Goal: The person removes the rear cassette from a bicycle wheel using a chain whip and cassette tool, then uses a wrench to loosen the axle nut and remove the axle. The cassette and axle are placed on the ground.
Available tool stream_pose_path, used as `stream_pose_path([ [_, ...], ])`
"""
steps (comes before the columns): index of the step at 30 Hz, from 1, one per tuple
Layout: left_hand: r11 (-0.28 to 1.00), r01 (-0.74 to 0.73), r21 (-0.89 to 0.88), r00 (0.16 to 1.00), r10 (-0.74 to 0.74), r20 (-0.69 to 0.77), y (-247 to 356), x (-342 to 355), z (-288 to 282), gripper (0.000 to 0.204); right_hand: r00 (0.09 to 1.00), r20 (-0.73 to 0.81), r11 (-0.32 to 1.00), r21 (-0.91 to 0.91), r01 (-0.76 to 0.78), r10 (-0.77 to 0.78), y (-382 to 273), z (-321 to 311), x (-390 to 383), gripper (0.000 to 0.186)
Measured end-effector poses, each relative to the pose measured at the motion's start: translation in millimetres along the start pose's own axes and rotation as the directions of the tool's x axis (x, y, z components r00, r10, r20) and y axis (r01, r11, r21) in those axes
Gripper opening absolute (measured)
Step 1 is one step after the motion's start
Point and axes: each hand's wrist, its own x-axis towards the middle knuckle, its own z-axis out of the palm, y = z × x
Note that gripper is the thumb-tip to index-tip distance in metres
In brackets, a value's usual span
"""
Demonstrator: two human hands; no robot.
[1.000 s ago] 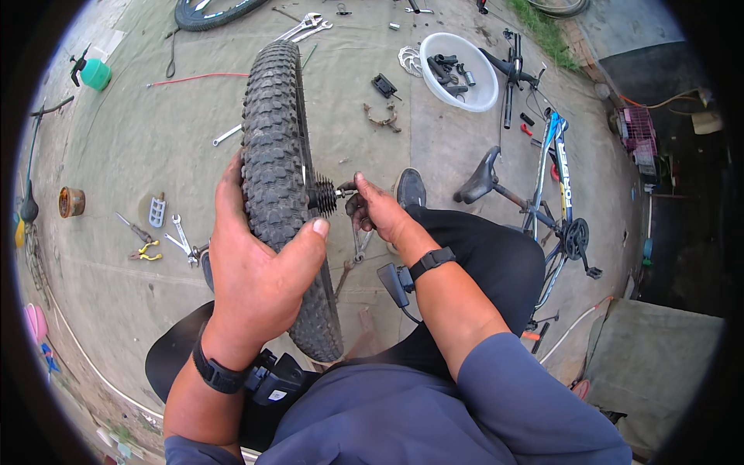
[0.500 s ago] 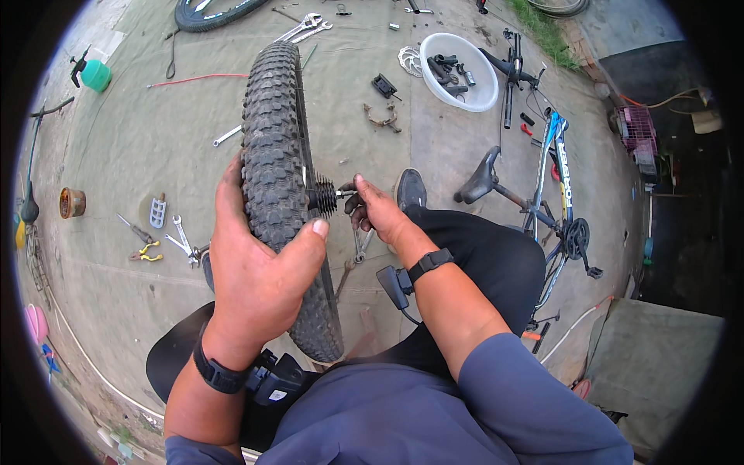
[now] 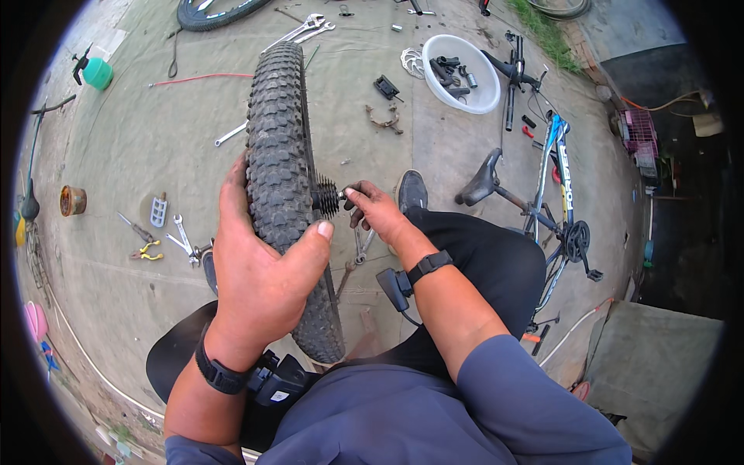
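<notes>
A bicycle wheel with a knobby black tyre (image 3: 277,155) stands upright between my legs. My left hand (image 3: 267,267) wraps round the near part of the tyre, thumb on the right side and fingers on the left. From the wheel's right side juts a dark cassette of sprockets (image 3: 328,197), with the axle end (image 3: 341,195) poking out of it. The thumb and fingers of my right hand (image 3: 370,208) are closed round that axle end; any small part between them is hidden. Below my right hand, a wrench (image 3: 362,246) lies on the ground.
A white basin (image 3: 493,93) of small parts sits far right, beside a brake disc (image 3: 412,63). The bicycle frame (image 3: 554,178) with its saddle (image 3: 482,182) lies on the right. Pliers (image 3: 146,252), a pedal (image 3: 158,211) and wrenches (image 3: 183,236) lie left. A sprayer (image 3: 97,73) stands far left.
My right hand has moved slightly left toward the cassette, its fingertips now over the axle end that showed bare before. The wheel has shifted a touch right; my left hand keeps its hold.
</notes>
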Motion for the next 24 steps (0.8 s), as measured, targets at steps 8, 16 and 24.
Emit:
stream_pose_path([
  [8,0.956,0.076,-0.282,0.981,-0.021,0.192,-14,5,-22,0.08,1.0,-0.001,0.998,0.063,0.019,-0.019,12,2,4,0.027],
  [16,0.911,0.114,0.397,0.993,-0.108,-0.037,-108,52,-54,0.05,1.0,-0.016,0.972,0.233,0.024,-0.021,20,-4,8,0.026],
  [24,0.729,0.441,0.524,0.869,-0.492,-0.046,-185,61,-42,0.05,0.995,0.017,0.977,0.194,0.092,-0.097,20,1,7,0.028],
])
